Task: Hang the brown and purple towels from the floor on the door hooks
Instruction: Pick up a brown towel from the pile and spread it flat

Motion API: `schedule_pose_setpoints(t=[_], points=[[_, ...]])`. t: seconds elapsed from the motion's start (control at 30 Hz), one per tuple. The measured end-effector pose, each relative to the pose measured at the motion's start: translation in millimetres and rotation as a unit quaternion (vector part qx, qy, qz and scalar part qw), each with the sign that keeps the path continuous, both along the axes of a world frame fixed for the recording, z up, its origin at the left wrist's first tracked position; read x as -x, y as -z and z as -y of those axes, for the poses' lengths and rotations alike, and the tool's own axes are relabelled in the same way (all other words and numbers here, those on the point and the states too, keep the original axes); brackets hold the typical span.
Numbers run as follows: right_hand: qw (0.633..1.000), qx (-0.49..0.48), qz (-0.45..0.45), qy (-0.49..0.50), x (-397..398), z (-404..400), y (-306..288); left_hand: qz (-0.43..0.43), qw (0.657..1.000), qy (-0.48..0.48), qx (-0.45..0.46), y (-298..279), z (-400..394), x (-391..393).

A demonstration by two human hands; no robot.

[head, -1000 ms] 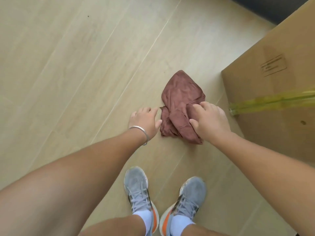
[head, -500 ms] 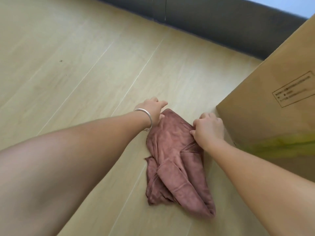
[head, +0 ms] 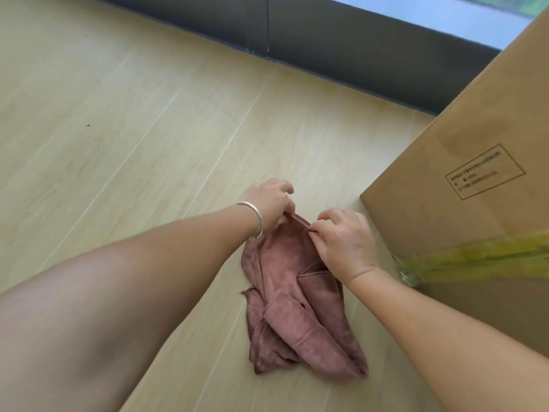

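On the wooden floor [head: 118, 129], two hands (left hand [head: 271, 203], right hand [head: 346, 242]) pinch one brown towel [head: 291, 307].

Crumpled brown towel [head: 292, 304], upper edge lifted

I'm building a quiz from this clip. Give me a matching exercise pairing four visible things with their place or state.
Things:
1. reddish-brown cloth towel
2. large brown cardboard box
3. silver bangle
4. yellow tape strip

Places or states:
A. on the left wrist
B. stuck across the box's side
C. crumpled, top edge pinched by left hand and right hand
D. standing right of the towel

Pairs: 1-C, 2-D, 3-A, 4-B
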State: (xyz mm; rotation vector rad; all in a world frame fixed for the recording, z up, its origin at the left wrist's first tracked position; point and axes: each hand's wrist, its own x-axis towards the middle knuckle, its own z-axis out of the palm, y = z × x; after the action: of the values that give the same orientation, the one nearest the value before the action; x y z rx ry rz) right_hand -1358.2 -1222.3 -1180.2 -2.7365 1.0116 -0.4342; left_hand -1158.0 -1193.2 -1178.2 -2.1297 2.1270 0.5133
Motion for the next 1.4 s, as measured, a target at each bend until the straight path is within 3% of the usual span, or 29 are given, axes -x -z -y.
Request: schedule_pose_setpoints(t=[0.23, 0.5, 0.77, 0.93, 1.1, 1.4], points=[[0.999, -0.043, -0.019, 0.015, 0.0, -17.4, -96.5, 0.001, 1.0, -0.026, -0.011, -91.7, -41.1, -11.2], [0.995, -0.086, -0.054, -0.004, -33.2, -50.2, -307.9, 0.01, 0.992, -0.122, -0.018, -297.4, -120.7, -54.5], [0.995, -0.072, -0.05, -0.055, -97.9, -55.5, -491.7, -0.019, 0.973, -0.226, 0.043, -483.2, -169.3, -109.2], [0.994, -0.042, -0.054, -0.08, -141.2, -59.1, -548.1, -0.042, 0.952, -0.275, 0.131, -556.7, -184.7, -145.3], [0.987, -0.072, -0.07, -0.122, -179.2, -83.1, -574.4, -0.099, 0.931, -0.292, 0.196, -600.1, -206.4, -168.5], [0.964, -0.087, -0.043, -0.246, -291.2, -170.3, -615.2, -0.07, 0.946, -0.278, 0.155, -626.1, -265.8, -202.0]])
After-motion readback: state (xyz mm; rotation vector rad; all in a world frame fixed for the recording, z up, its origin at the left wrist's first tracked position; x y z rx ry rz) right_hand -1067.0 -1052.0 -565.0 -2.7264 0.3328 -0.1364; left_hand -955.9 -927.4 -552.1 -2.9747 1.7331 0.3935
